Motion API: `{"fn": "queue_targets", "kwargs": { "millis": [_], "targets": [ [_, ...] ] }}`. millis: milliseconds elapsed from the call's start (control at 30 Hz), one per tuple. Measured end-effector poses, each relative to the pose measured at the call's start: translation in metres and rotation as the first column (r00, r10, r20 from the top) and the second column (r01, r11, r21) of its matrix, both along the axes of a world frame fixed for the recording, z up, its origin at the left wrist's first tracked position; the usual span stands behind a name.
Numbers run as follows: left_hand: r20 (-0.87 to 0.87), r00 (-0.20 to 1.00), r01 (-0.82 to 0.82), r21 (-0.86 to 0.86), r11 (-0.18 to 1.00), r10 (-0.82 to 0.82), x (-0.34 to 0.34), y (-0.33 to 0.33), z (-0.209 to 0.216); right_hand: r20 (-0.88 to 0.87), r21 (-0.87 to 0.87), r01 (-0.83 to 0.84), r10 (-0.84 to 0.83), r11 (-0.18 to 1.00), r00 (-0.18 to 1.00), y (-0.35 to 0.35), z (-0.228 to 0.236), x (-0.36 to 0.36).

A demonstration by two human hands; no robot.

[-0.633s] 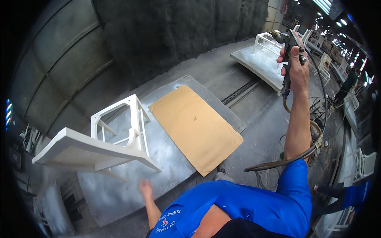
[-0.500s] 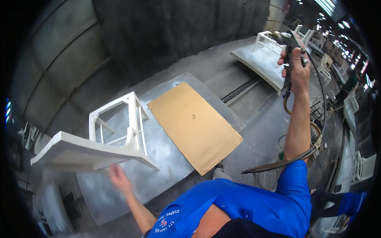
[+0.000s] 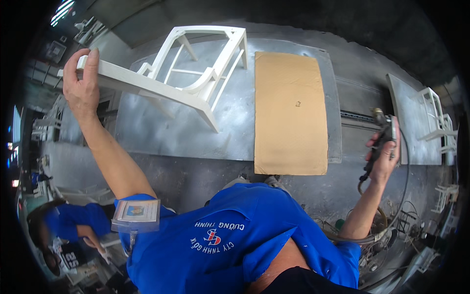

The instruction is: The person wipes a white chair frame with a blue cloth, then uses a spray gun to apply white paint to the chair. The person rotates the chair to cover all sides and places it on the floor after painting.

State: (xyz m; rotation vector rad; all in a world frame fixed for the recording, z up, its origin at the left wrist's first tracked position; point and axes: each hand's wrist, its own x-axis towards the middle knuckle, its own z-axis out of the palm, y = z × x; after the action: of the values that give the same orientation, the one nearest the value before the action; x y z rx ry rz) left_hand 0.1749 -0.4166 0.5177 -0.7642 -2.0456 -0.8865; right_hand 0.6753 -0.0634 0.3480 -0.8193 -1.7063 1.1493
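A white wooden chair frame (image 3: 147, 85) with an open seat stands on a grey metal-topped platform (image 3: 225, 149). My left hand (image 3: 82, 90) is closed around the upper end of its backrest, thumb on the near side. In my right hand (image 3: 384, 164), off to the right beyond the platform, is a dark spray gun (image 3: 383, 147) with its hose trailing down past my forearm. The gun's nozzle end points up, away from the chair. Whether the trigger is pressed cannot be made out.
A flat cardboard sheet (image 3: 289, 132) lies on the platform, right of the chair. Farther right, a second platform (image 3: 416, 132) bears white chairs (image 3: 433, 112). Hoses (image 3: 372, 238) loop near my right elbow. A co-worker in blue (image 3: 78, 220) bends at lower left.
My left hand has gone from low beside the backrest to its upper end and now grips it. My right hand has lowered with the spray gun. The view has turned leftward.
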Motion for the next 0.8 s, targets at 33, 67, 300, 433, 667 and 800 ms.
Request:
{"fn": "queue_targets", "kwargs": {
  "millis": [33,67,300,433,667,800],
  "targets": [
    [0.033,0.999,-0.043,-0.011,0.999,0.043,0.000,-0.003,0.002,-0.028,-0.065,-0.075,0.073,0.995,0.997,0.000,-0.011,-0.015],
    [0.027,0.997,-0.068,-0.033,0.997,0.069,-0.001,-0.006,0.003,-0.032,-0.086,-0.116,0.113,0.990,0.993,-0.002,-0.020,-0.031],
    [0.065,0.996,0.059,0.037,0.998,-0.061,-0.011,-0.022,0.011,-0.057,-0.103,-0.478,0.475,0.872,0.878,-0.021,-0.022,-0.155],
    [0.074,0.990,0.110,0.122,0.986,-0.119,-0.011,-0.026,0.005,0.122,0.097,-0.452,0.440,0.887,0.889,-0.050,-0.016,-0.228],
    [-0.089,0.969,0.243,0.200,0.949,-0.229,-0.010,-0.010,-0.007,0.203,0.313,-0.312,0.257,0.897,0.945,-0.099,-0.038,-0.363],
    [-0.120,0.962,0.262,0.149,0.954,-0.245,-0.008,-0.009,-0.011,0.284,0.300,-0.301,0.216,0.905,0.934,-0.114,-0.053,-0.423]
  ]
}}
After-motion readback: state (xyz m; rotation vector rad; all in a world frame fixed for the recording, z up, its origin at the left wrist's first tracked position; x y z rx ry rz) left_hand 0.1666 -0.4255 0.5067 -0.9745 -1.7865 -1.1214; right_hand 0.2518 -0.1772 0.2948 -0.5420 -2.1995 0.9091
